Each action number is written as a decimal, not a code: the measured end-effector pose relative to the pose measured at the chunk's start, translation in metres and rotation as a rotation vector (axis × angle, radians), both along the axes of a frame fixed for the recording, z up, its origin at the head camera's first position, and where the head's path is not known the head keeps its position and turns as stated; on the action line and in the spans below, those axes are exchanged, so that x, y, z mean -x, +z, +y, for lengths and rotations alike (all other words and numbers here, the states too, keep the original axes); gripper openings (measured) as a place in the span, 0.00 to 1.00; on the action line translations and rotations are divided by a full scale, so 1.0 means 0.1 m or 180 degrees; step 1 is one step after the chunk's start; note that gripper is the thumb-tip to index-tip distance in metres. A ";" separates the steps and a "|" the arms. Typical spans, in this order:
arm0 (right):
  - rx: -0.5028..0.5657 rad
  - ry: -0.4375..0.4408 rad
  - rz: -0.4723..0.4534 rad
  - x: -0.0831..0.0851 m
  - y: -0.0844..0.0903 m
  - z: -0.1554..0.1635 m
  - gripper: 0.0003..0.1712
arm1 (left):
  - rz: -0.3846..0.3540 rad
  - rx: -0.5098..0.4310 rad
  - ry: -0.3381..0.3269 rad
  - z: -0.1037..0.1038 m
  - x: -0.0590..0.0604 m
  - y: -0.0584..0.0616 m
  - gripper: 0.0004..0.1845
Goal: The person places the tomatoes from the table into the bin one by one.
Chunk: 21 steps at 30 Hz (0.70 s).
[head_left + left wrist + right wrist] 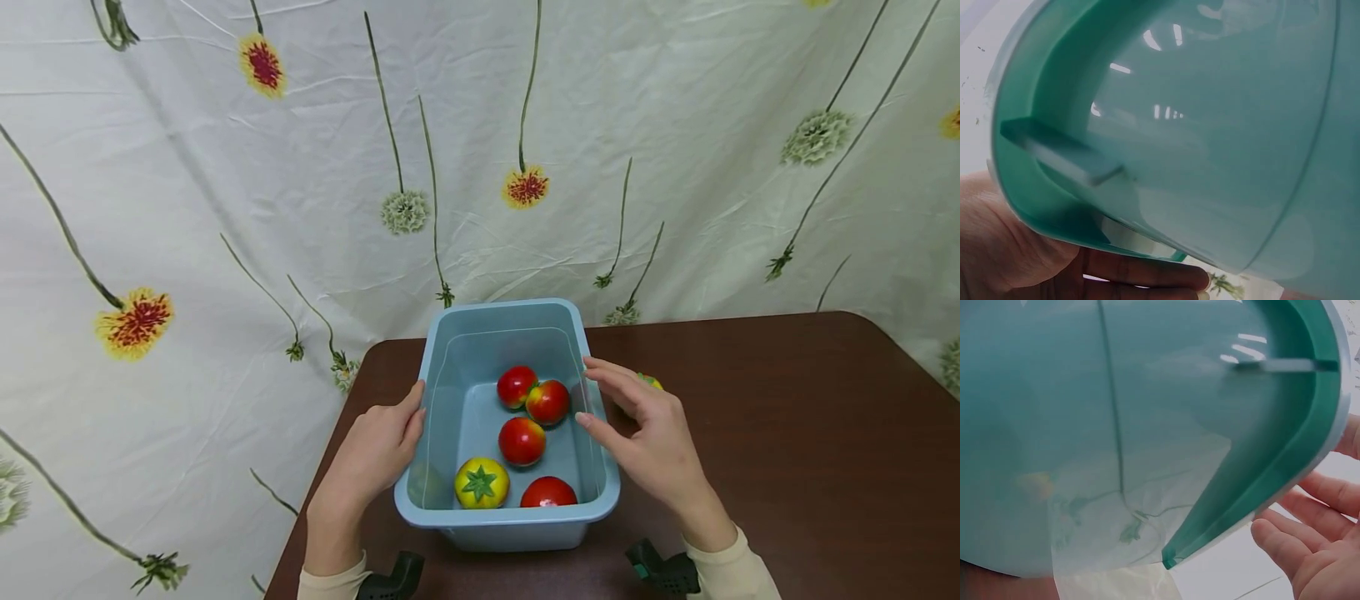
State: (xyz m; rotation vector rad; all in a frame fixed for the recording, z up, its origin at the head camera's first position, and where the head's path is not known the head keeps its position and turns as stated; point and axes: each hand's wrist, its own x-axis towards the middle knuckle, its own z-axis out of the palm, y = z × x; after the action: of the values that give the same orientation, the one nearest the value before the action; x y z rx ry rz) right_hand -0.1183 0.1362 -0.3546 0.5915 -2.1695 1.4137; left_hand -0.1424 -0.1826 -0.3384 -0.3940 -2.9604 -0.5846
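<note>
A light blue plastic bin (510, 516) stands in front of me with several round toy fruits in it. Red ones, such as this red toy tomato (522, 442), lie along the right half. One yellow toy tomato (482, 483) shows a green star-shaped top at the near left. My left hand (375, 450) rests against the outer left rim; in the left wrist view its fingers (1154, 273) extend along the rim's outside. At the right rim, my right hand (648, 429) has its fingers spread and loosely bent, holding nothing, with the thumb tip overlapping the rim.
The bin stands on a dark brown table (810, 450), near its left side. Partly hidden behind my right hand is another yellow and green item (650, 381). A white flowered cloth (337, 125) hangs behind the table and along its left edge.
</note>
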 end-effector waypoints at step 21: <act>0.0125 -0.0480 -0.0164 0.07 -0.01 0.17 0.22 | 0.0014 0.0010 0.0012 0.01 0.01 -0.01 0.28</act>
State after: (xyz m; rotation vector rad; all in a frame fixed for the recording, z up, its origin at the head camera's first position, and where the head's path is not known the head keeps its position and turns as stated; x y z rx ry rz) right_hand -0.1255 0.1536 -0.3558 0.3728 -2.1710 1.4013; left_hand -0.1430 -0.1814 -0.3399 -0.3895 -2.9576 -0.5780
